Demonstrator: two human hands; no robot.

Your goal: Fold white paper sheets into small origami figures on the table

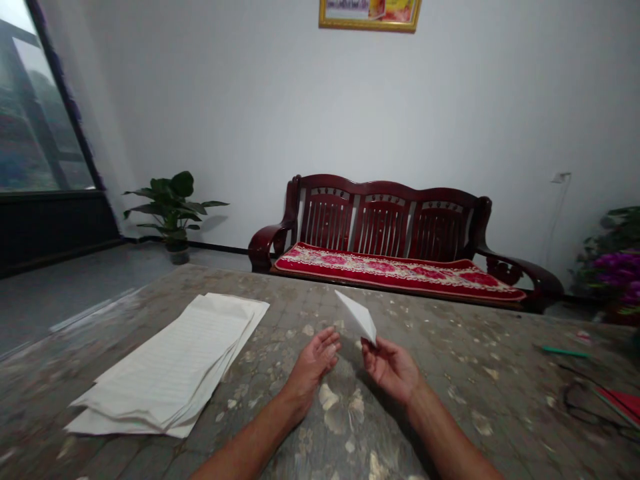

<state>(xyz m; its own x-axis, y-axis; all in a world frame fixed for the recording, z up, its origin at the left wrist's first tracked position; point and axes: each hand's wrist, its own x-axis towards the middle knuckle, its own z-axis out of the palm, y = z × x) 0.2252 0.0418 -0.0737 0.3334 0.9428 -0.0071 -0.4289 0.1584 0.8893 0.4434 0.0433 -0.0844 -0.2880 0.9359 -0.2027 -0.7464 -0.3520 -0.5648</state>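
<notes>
My right hand [389, 365] pinches a small folded white paper [357, 316] by its lower corner, holding it tilted up above the stone-patterned table [450, 373]. My left hand [316, 359] hovers just to the left of it, palm turned inward, fingers loosely spread and holding nothing. A stack of lined white sheets [175, 363] lies on the table further left of both hands.
A dark red wooden sofa [395, 240] with a red flowered cushion stands behind the table. A potted green plant [173, 210] sits by the window at left. Purple flowers [617, 267] stand at right. A green pen [565, 351] and red paper [625, 403] lie near the table's right edge.
</notes>
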